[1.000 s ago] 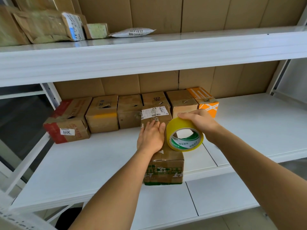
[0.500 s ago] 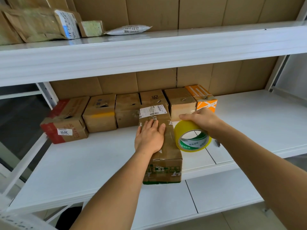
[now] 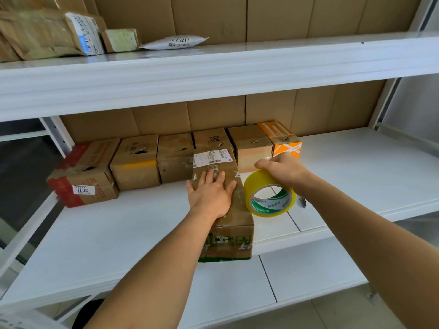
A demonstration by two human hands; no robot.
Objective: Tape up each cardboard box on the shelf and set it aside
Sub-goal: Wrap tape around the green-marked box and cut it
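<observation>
A long brown cardboard box [image 3: 234,224] with green print lies lengthwise on the white middle shelf [image 3: 118,233], its near end at the shelf's front edge. My left hand [image 3: 211,193] lies flat on its top, fingers straight. My right hand [image 3: 282,169] grips a yellow tape roll [image 3: 269,195] from above, just right of the box and a little over the shelf. Behind stands a row of several cardboard boxes [image 3: 135,162], the leftmost red-edged [image 3: 83,176], the rightmost orange [image 3: 282,141].
The upper shelf [image 3: 213,67] overhangs and carries brown parcels [image 3: 45,32] and a white mailer [image 3: 175,42]. A small dark object [image 3: 303,201] lies on the shelf right of the tape. A lower shelf [image 3: 297,276] juts out below. Brown cardboard lines the back.
My right hand has carried the tape roll to the right and down, off the box's top to its right side. My left hand stays flat on the box.
</observation>
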